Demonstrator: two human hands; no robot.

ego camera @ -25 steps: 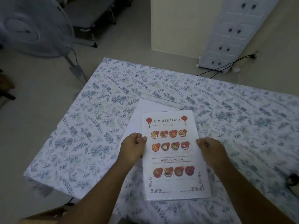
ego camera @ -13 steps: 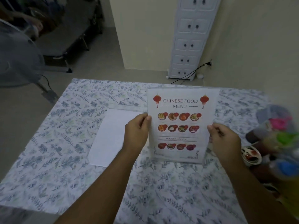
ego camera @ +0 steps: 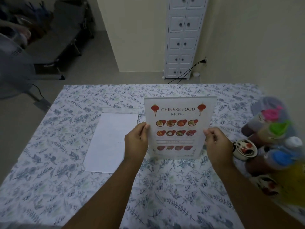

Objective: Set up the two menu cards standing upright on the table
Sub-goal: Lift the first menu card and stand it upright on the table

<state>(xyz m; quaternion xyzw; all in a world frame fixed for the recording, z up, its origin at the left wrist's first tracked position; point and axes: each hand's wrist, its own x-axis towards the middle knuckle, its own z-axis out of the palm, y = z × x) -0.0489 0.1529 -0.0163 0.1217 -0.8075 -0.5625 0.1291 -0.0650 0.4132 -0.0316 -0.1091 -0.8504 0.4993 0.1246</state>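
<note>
A menu card (ego camera: 179, 113) in a clear stand, printed "Chinese Food Menu" with red lanterns and dish pictures, stands upright on the floral tablecloth (ego camera: 66, 162). My left hand (ego camera: 137, 141) grips its left edge and my right hand (ego camera: 216, 144) grips its right edge. Its base rests on the cloth near the table's middle. A second card (ego camera: 110, 141) lies flat to the left, showing only a blank white face, with its clear base strip at the far end.
Sauce bottles with pink, green, blue and white caps (ego camera: 277, 139) crowd the table's right side beside a small painted ceramic cup (ego camera: 244, 148). A white drawer cabinet (ego camera: 183, 38) stands against the far wall. A fan (ego camera: 13, 71) stands left of the table.
The printed menu card went from lying flat to standing upright between both hands. My view lifted and swung right, bringing the sauce bottles into sight.
</note>
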